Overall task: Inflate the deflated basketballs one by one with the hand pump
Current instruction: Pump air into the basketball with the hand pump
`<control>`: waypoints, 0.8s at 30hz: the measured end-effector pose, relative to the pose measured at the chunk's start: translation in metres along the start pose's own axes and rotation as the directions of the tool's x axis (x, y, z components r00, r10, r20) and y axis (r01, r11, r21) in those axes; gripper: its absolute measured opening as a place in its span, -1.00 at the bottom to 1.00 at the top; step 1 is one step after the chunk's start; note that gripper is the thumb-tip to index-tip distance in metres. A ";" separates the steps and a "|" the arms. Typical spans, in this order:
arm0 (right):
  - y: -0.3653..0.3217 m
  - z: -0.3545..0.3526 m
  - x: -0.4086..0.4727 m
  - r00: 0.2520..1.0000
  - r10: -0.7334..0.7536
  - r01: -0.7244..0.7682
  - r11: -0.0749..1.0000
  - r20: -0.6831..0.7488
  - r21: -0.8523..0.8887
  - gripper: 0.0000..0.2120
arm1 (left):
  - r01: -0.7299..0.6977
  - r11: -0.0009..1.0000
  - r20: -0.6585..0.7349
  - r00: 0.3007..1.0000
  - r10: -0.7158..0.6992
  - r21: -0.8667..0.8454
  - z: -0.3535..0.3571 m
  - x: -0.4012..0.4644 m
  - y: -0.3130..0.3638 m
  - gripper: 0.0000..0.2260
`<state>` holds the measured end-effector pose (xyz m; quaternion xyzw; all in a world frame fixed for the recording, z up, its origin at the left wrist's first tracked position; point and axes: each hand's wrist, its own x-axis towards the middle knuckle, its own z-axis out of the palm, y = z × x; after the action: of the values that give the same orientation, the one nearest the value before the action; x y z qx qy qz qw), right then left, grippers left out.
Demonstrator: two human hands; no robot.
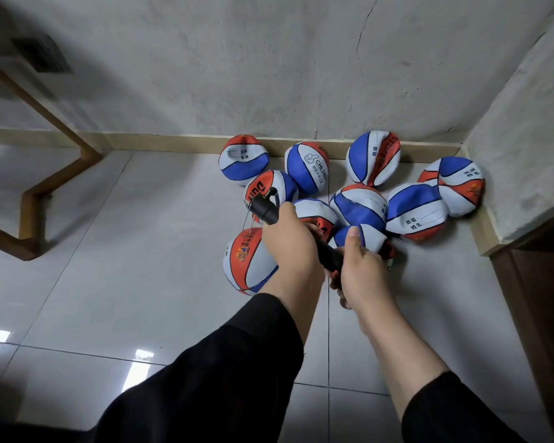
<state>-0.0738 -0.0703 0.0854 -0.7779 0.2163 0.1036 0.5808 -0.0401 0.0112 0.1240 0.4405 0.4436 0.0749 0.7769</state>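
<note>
Head view: the left hand (pixel 290 243) is wrapped around the upper body of the black hand pump (pixel 267 211), and the right hand (pixel 360 266) grips the pump's lower end, thumb raised against a small ball (pixel 363 238). Pump lies tilted, its T-handle end pointing up-left over the balls. Deflated red, white and blue basketballs (pixel 362 204) sit clustered on the tiled floor (pixel 141 251) in the corner against the grey wall (pixel 269 75), several touching one another.

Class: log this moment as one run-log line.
left hand: grips pump | right hand: grips pump's near end | balls: heaped in corner
</note>
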 end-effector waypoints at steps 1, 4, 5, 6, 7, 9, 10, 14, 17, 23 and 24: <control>0.000 0.000 -0.001 1.000 -0.011 0.011 1.000 -0.003 0.003 -0.09 | 0.013 1.000 -0.003 1.000 -0.013 0.011 -0.001 0.003 0.002 -0.69; -0.002 -0.005 -0.001 1.000 -0.011 0.011 0.998 0.004 0.055 -0.13 | 0.010 1.000 0.004 1.000 -0.010 0.014 0.000 0.011 0.009 -0.80; -0.002 -0.009 -0.001 1.000 0.012 -0.013 0.997 0.013 0.074 -0.20 | 0.002 1.000 0.007 1.000 -0.003 0.007 0.000 0.013 0.013 -0.80; 0.001 -0.014 0.000 0.999 0.043 -0.044 0.995 0.017 0.087 -0.30 | -0.004 1.000 -0.003 1.000 0.004 0.002 0.000 0.015 0.017 -0.79; 0.003 -0.019 0.000 0.997 0.077 -0.078 0.992 0.015 0.100 -0.38 | -0.006 1.000 -0.016 1.000 0.006 -0.002 0.000 0.018 0.022 -0.78; 0.010 -0.028 0.001 0.993 0.115 -0.115 0.986 0.010 0.124 -0.43 | -0.014 1.000 -0.031 0.999 0.014 -0.024 -0.001 0.023 0.031 -0.77; 0.013 -0.031 0.002 0.993 0.121 -0.121 0.984 0.008 0.134 -0.42 | -0.027 0.999 -0.039 0.999 0.026 -0.032 -0.002 0.025 0.036 -0.78; 0.015 -0.037 0.003 0.991 0.134 -0.130 0.981 -0.017 0.145 -0.43 | -0.029 0.999 -0.054 0.998 0.027 -0.034 -0.005 0.032 0.040 -0.80; 0.015 -0.036 0.003 0.990 0.143 -0.140 0.980 -0.013 0.139 -0.42 | -0.036 0.999 -0.049 0.998 0.035 -0.013 -0.005 0.031 0.038 -0.82; 0.008 -0.022 0.002 0.988 0.152 -0.152 0.982 0.003 0.115 -0.40 | -0.032 0.999 0.006 0.999 0.032 0.039 -0.002 0.017 0.019 -0.76; 0.005 -0.020 0.002 0.989 0.147 -0.145 0.982 -0.004 0.118 -0.40 | -0.033 0.999 0.011 0.999 0.033 0.037 0.000 0.012 0.014 -0.73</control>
<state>-0.0762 -0.0909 0.0867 -0.7251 0.2821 0.1283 0.6150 -0.0290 0.0263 0.1269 0.4624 0.4334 0.0771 0.7696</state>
